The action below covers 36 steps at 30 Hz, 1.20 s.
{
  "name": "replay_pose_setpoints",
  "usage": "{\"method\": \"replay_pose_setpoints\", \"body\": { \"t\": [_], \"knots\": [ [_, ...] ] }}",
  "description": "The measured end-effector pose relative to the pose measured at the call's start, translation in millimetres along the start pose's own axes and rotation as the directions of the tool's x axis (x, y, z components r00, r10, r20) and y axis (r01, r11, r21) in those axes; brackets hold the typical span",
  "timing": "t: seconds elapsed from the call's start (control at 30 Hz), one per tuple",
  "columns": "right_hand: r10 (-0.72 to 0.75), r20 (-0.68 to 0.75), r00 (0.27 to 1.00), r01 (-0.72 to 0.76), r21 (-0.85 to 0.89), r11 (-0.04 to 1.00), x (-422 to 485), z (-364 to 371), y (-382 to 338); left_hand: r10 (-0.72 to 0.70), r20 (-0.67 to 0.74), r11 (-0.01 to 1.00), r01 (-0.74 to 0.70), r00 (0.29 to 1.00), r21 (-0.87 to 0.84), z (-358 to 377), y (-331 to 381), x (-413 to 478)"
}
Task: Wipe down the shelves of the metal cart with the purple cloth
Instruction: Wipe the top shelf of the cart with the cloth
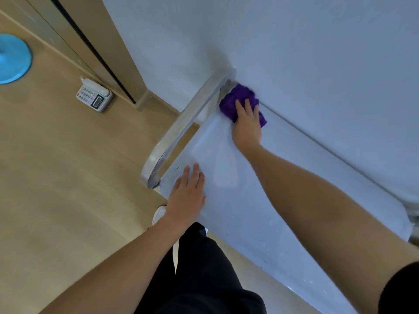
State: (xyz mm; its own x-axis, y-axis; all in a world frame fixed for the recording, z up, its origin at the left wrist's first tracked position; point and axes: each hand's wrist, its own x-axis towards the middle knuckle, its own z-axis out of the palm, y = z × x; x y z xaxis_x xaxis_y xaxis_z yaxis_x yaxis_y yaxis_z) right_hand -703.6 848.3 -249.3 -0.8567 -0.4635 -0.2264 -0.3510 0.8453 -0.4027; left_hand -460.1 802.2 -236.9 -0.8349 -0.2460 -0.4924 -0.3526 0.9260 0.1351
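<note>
Both forearms reach out from the camera over the metal cart's top shelf [260, 223]. Left hand [188, 196] lies flat, palm down, fingers [192, 175] spread near the shelf's edge. Right hand [247, 125] presses the bunched purple cloth [238, 96], fingers loosely curled over it; beyond the fingertips sits the cart handle [181, 125].
</note>
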Motion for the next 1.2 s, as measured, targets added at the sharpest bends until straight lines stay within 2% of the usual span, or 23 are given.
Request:
{"method": "replay_pose_setpoints", "body": {
  "t": [0.1,0.27,0.33,0.4,0.5,0.63,0.73,0.8,0.87,0.93,1.03,1.1,1.2],
  "knots": [
    [-0.035,-0.021,0.999,0.035,-0.032,0.999,-6.4,3.4,-9.0,-0.011,-0.005,1.000,0.011,1.000,-0.001,2.9,-1.1,-2.4],
    [-0.298,0.039,0.954,0.300,-0.068,0.951,-72.7,32.6,-25.8,-0.007,-0.004,1.000,0.007,1.000,-0.008,1.1,-3.7,-2.8],
    [-0.349,0.044,0.936,0.352,-0.079,0.933,-64.8,27.9,-17.1,-0.005,-0.005,1.000,0.005,1.000,-0.012,1.1,-3.8,-3.5],
    [-0.309,-0.004,0.951,0.307,-0.115,0.945,-36.4,18.7,-8.1,0.008,-0.009,1.000,-0.008,1.000,-0.019,0.8,-4.3,-4.2],
    [-0.145,-0.054,0.988,0.135,-0.159,0.978,-0.1,10.3,-5.6,0.037,-0.022,0.999,-0.038,0.999,-0.017,2.2,-11.8,-9.2],
    [-0.172,-0.034,0.985,0.162,-0.189,0.969,-3.7,21.0,-23.7,0.046,-0.005,0.998,-0.047,0.999,-0.035,6.9,-27.4,-25.8],
    [-0.310,0.031,0.950,0.311,-0.160,0.937,-37.0,30.5,-38.6,0.080,0.012,0.997,-0.079,0.997,-0.019,8.2,-31.5,-31.9],
    [-0.461,0.079,0.884,0.467,-0.174,0.867,-64.2,36.7,-43.9,0.087,0.002,0.996,-0.087,0.996,-0.034,8.1,-32.6,-31.9],
    [-0.540,0.113,0.834,0.552,-0.207,0.808,-67.3,34.5,-40.8,0.089,-0.017,0.995,-0.090,0.996,-0.044,8.6,-33.5,-33.2],
    [-0.491,0.088,0.867,0.495,-0.268,0.827,-43.8,25.5,-34.5,0.095,-0.023,0.994,-0.096,0.995,-0.042,10.6,-34.7,-36.1],
    [-0.313,-0.037,0.949,0.281,-0.348,0.894,1.0,9.6,-19.0,0.086,-0.029,0.996,-0.087,0.996,-0.026,16.1,-33.6,-38.2],
    [-0.341,-0.036,0.939,0.310,-0.338,0.889,17.2,6.8,-12.2,0.082,-0.023,0.996,-0.083,0.996,-0.037,18.3,-33.1,-35.3],
    [-0.412,0.047,0.910,0.414,-0.165,0.895,13.5,17.2,-22.2,0.092,-0.014,0.995,-0.092,0.996,-0.043,19.7,-35.1,-29.8]
  ]
}}
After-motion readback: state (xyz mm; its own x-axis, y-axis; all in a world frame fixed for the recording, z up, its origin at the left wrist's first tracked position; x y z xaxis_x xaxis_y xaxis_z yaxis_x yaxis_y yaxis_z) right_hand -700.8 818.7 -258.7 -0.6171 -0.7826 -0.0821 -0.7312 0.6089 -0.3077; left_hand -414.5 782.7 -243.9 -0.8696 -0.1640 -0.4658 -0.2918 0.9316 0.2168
